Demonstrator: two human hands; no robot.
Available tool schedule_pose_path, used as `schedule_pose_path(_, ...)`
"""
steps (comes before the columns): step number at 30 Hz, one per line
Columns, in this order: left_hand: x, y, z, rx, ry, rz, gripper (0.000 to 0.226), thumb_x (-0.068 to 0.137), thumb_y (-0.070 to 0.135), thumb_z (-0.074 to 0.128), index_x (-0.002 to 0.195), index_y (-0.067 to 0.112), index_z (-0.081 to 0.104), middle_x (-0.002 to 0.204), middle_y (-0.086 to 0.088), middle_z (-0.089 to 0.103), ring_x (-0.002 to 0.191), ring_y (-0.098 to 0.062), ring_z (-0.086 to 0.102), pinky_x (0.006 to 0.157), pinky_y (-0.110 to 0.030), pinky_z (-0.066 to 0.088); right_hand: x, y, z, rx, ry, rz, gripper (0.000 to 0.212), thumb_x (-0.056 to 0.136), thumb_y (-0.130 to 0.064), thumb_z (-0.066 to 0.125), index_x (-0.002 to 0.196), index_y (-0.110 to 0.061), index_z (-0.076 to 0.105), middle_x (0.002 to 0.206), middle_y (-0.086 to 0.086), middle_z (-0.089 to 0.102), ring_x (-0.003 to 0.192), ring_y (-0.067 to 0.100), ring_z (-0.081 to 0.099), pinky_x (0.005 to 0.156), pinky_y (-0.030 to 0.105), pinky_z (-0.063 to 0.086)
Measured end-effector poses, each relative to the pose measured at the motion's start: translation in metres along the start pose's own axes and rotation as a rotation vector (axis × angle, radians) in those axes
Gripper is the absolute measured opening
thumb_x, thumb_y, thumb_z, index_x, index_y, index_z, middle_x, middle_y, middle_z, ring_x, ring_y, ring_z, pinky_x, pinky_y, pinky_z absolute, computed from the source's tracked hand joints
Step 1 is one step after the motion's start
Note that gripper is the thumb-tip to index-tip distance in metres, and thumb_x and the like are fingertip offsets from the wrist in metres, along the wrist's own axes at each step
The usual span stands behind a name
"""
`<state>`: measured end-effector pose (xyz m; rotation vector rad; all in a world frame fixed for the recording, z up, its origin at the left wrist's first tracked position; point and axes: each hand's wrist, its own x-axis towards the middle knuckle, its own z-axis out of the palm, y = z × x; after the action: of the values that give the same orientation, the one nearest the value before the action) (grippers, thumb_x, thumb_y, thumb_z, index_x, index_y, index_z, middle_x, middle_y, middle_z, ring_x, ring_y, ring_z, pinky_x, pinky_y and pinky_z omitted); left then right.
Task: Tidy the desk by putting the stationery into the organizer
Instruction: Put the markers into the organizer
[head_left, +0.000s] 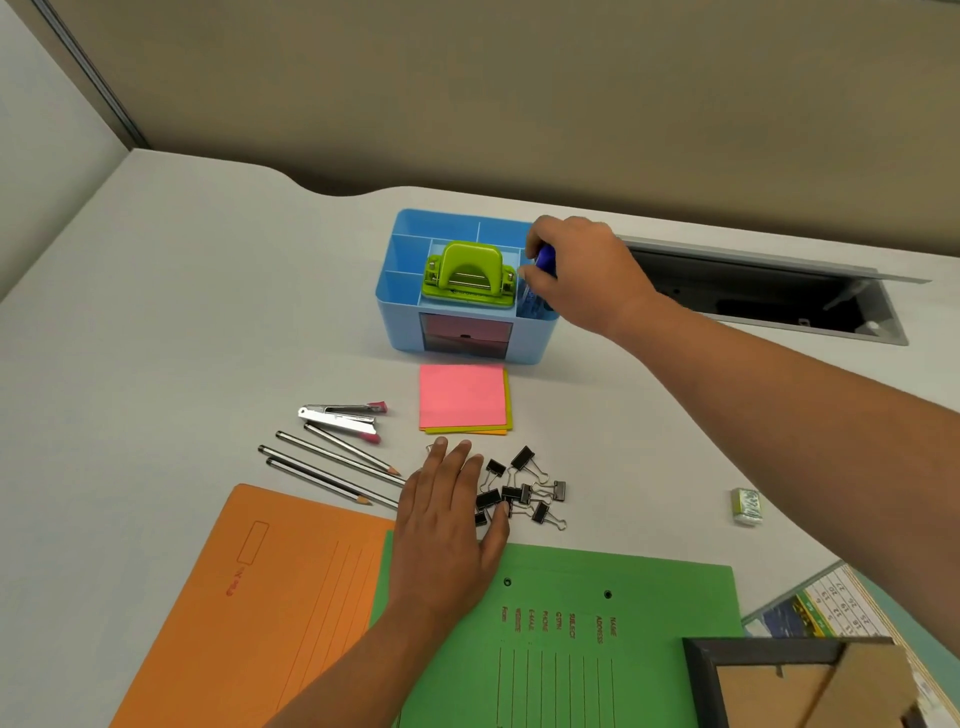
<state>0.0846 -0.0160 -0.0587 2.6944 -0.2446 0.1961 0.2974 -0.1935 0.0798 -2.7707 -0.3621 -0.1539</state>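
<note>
While the left hand (447, 514) lies flat on the desk (156, 312) with its fingers straight and spread, the right hand (582, 270) is up at the blue organizer (400, 312), which stands toward the far edge of the desk, about midway along it. That right hand has its fingers and thumb curled round a blue pen (546, 258), held nearly upright with its lower end down inside the narrow compartment at the organizer's right end. Whether it is one pen or a small bunch I cannot tell. Upright is the sensible way, I'd say, since that slot looks deep and slim. A green hole punch (467, 275) fills the middle compartment, so tall things have only the side and back cells left. The left hand grips nothing: its fingertips and thumb rest among the black binder clips (511, 492), probably to gather them for the next trip. Waiting between the organizer and the near edge are the pink sticky notes (461, 397), a stapler (332, 414) and the pencils (337, 453), and a small eraser (746, 506) sits alone toward the right edge. An orange folder (249, 597) and a green folder (571, 649) lie along the near edge, surely too big for the organizer.
</note>
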Motion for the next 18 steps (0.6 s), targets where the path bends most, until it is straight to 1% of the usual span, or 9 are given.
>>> schedule_pose_path(3, 0.000, 0.000, 0.000, 0.000, -0.001, 0.005, 0.051, 0.093, 0.045, 0.049, 0.133, 0.014, 0.053, 0.146, -0.003, 0.048, 0.144, -0.021, 0.029, 0.117, -0.039, 0.022, 0.004, 0.002, -0.002, -0.020, -0.079, -0.014, 0.021, 0.088, -0.040, 0.063, 0.098, -0.022, 0.059, 0.097, 0.004, 0.059, 0.088, 0.023, 0.052, 0.072, 0.030, 0.038)
schedule_pose_path(5, 0.000, 0.001, -0.001, 0.000, 0.002, 0.004, 0.051, 0.092, 0.044, 0.050, 0.133, 0.014, 0.054, 0.146, -0.003, 0.048, 0.144, -0.021, 0.029, 0.117, -0.037, 0.020, 0.002, 0.001, -0.003, -0.046, -0.175, -0.030, 0.033, 0.086, -0.051, 0.063, 0.105, -0.024, 0.060, 0.102, 0.002, 0.061, 0.089, 0.021, 0.055, 0.073, 0.033, 0.045)
schedule_pose_path(7, 0.000, 0.001, -0.002, 0.002, 0.002, 0.004, 0.052, 0.092, 0.045, 0.049, 0.133, 0.014, 0.053, 0.145, -0.003, 0.048, 0.144, -0.021, 0.029, 0.117, -0.036, 0.019, -0.002, -0.001, -0.004, -0.049, -0.242, -0.028, 0.051, 0.081, -0.062, 0.063, 0.117, -0.028, 0.059, 0.112, -0.001, 0.062, 0.094, 0.020, 0.057, 0.080, 0.037, 0.052)
schedule_pose_path(9, 0.000, 0.001, -0.002, 0.002, 0.001, 0.003, 0.052, 0.092, 0.045, 0.049, 0.134, 0.014, 0.052, 0.146, -0.003, 0.048, 0.144, -0.021, 0.029, 0.117, -0.036, 0.018, -0.005, -0.003, -0.007, -0.034, -0.230, -0.007, 0.063, 0.076, -0.070, 0.061, 0.125, -0.030, 0.055, 0.120, -0.003, 0.060, 0.103, 0.019, 0.057, 0.086, 0.039, 0.052)
schedule_pose_path(11, 0.000, 0.001, -0.002, 0.002, -0.005, 0.001, 0.052, 0.092, 0.045, 0.050, 0.134, 0.014, 0.052, 0.146, -0.003, 0.047, 0.145, -0.021, 0.028, 0.117, -0.037, 0.018, -0.007, -0.002, -0.009, -0.006, -0.166, 0.027, 0.063, 0.078, -0.070, 0.058, 0.125, -0.028, 0.055, 0.123, -0.004, 0.059, 0.107, 0.018, 0.056, 0.088, 0.038, 0.051)
schedule_pose_path(12, 0.000, 0.001, -0.002, 0.003, -0.006, 0.001, 0.052, 0.092, 0.044, 0.050, 0.134, 0.013, 0.052, 0.147, -0.003, 0.047, 0.145, -0.021, 0.028, 0.117, -0.037, 0.019, -0.007, 0.000, -0.009, 0.017, -0.124, 0.051, 0.057, 0.083, -0.066, 0.056, 0.123, -0.025, 0.058, 0.120, -0.002, 0.060, 0.107, 0.019, 0.056, 0.087, 0.038, 0.050)
schedule_pose_path(13, 0.000, 0.001, -0.002, 0.003, -0.004, 0.002, 0.052, 0.092, 0.044, 0.050, 0.134, 0.013, 0.052, 0.147, -0.003, 0.047, 0.145, -0.021, 0.028, 0.117, -0.037, 0.019, -0.007, 0.002, -0.010, 0.048, -0.080, 0.077, 0.048, 0.089, -0.058, 0.053, 0.118, -0.021, 0.061, 0.117, 0.000, 0.063, 0.105, 0.021, 0.057, 0.086, 0.037, 0.050)
schedule_pose_path(15, 0.000, 0.001, -0.002, 0.000, 0.003, 0.005, 0.052, 0.092, 0.044, 0.050, 0.134, 0.013, 0.053, 0.146, -0.003, 0.047, 0.145, -0.021, 0.029, 0.117, -0.037, 0.019, -0.008, 0.004, -0.010, 0.100, -0.009, 0.139, 0.032, 0.095, -0.036, 0.049, 0.110, -0.014, 0.065, 0.108, 0.007, 0.067, 0.102, 0.026, 0.059, 0.085, 0.037, 0.049)
schedule_pose_path(18, 0.000, 0.001, -0.003, -0.005, 0.008, 0.007, 0.052, 0.092, 0.044, 0.050, 0.133, 0.013, 0.053, 0.146, -0.003, 0.048, 0.144, -0.021, 0.029, 0.117, -0.037, 0.019, -0.010, 0.006, -0.009, 0.137, 0.016, 0.235, 0.027, 0.091, -0.013, 0.048, 0.110, -0.009, 0.066, 0.108, 0.011, 0.068, 0.104, 0.028, 0.059, 0.088, 0.038, 0.051)
